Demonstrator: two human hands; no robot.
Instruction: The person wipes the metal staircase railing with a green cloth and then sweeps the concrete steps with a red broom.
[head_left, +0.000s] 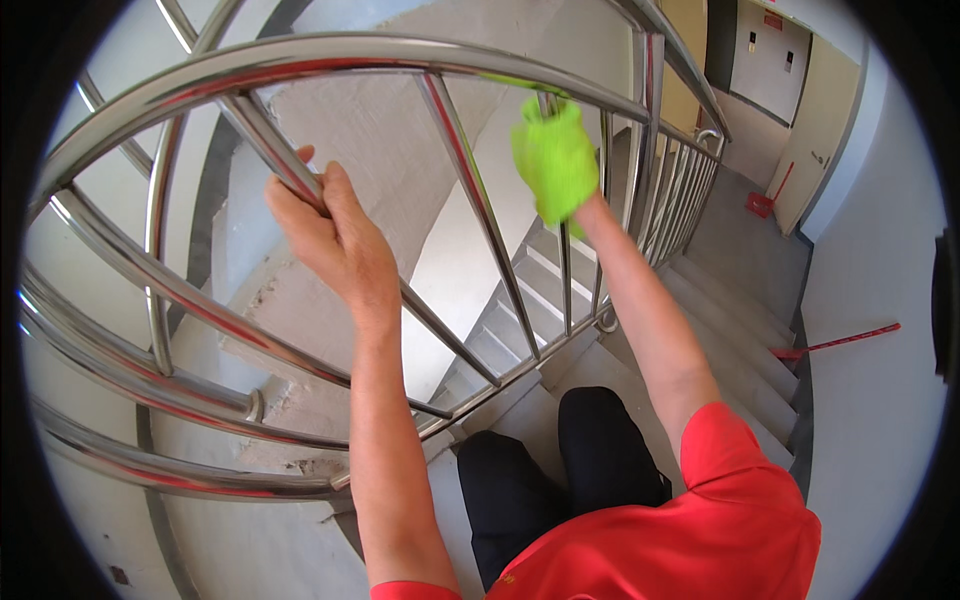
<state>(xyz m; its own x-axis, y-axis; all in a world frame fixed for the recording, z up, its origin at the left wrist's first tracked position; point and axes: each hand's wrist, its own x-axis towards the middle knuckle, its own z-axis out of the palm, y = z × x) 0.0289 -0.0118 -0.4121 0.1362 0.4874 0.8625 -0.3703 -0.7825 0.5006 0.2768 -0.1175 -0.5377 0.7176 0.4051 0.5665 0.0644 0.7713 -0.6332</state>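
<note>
My left hand (341, 232) grips a slanting stainless-steel baluster (442, 326) of the stair railing, fingers wrapped round it. A bright green cloth (553, 165) covers my right hand (589, 212) almost up to the wrist. Right hand and cloth are around another upright steel baluster (565, 285), just below the handrail (360, 51). My right fingers are hidden under the cloth, which looks slightly blurred. Between the two hands stands a bare baluster (480, 202).
Concrete steps (727, 330) descend on the right to a landing (739, 210). A red-handled tool (847, 341) leans on the wall by the steps. A red dustpan (761, 204) stands near a door (821, 142). Lower stairs (525, 292) show through the railing.
</note>
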